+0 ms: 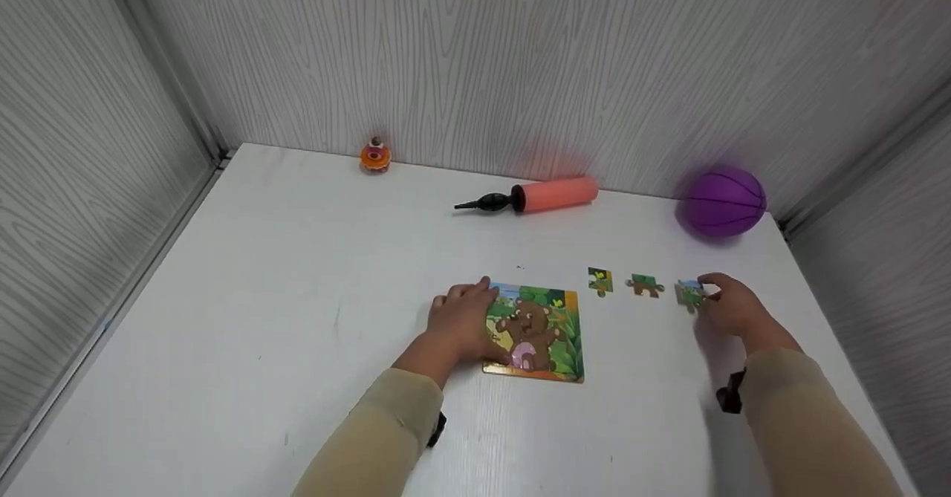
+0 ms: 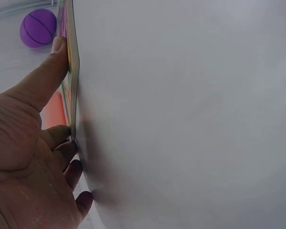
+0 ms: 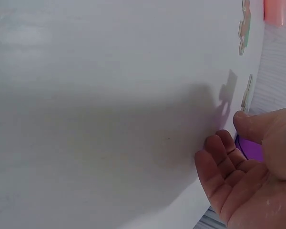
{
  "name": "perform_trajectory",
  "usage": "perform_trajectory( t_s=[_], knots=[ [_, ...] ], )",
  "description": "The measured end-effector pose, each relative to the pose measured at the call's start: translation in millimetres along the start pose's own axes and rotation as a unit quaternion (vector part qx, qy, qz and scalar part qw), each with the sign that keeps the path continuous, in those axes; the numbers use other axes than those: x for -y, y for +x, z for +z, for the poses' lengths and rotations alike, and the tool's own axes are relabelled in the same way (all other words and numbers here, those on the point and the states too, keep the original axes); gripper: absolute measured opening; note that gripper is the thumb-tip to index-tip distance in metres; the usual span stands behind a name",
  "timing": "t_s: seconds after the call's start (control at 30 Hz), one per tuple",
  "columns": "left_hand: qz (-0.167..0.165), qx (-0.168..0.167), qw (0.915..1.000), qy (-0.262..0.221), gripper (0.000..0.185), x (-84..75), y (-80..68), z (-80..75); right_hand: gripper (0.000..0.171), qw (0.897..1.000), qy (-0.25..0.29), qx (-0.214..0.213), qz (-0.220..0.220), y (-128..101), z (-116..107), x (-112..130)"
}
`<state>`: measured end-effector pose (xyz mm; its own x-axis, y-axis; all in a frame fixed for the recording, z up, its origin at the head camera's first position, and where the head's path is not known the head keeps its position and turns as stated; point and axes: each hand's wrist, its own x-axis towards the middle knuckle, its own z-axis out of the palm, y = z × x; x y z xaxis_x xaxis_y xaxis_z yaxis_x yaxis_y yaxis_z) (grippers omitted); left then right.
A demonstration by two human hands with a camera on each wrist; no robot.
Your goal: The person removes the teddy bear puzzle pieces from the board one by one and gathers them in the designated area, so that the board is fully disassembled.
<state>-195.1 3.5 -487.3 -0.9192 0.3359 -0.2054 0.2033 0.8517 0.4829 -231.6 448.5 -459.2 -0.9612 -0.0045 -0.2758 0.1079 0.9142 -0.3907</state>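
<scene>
My left hand (image 1: 462,326) holds the left side of a square jigsaw puzzle (image 1: 531,330) with a brown bear picture. In the left wrist view, the thumb (image 2: 45,76) lies on the puzzle's face and the index fingertip touches its edge. My right hand (image 1: 735,310) pinches a puzzle piece (image 1: 690,294) between thumb and finger; the right wrist view shows this piece (image 3: 247,93) nearly edge-on, lifted off the table. Two loose puzzle pieces, one green and yellow (image 1: 600,281) and one green and brown (image 1: 645,285), lie between puzzle and right hand.
A purple ball (image 1: 723,201) sits at the table's back right corner. Along the back edge lie a coral hand pump (image 1: 553,194) with a black nozzle and a small orange toy (image 1: 376,155). Wood-patterned panels (image 1: 446,59) enclose the white table (image 1: 260,296) at back and sides.
</scene>
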Motion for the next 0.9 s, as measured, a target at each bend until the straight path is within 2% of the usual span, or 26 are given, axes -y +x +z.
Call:
perform_trajectory(
  t_s=[0.23,0.6,0.9],
  knots=[
    [0.006,-0.004,1.0000,-0.006,0.115,-4.4,-0.1,-1.1,0.048,1.000,-0.025,-0.014,0.013,3.9,-2.0,0.2],
    [0.002,-0.005,0.9999,-0.013,0.113,-1.6,-3.1,1.4,0.047,0.999,-0.035,0.005,0.033,12.6,4.5,-0.1],
    [0.001,-0.006,1.0000,-0.003,0.112,-0.9,-3.4,-0.9,0.054,0.999,-0.020,0.007,0.035,13.8,5.5,-2.7]
  ],
)
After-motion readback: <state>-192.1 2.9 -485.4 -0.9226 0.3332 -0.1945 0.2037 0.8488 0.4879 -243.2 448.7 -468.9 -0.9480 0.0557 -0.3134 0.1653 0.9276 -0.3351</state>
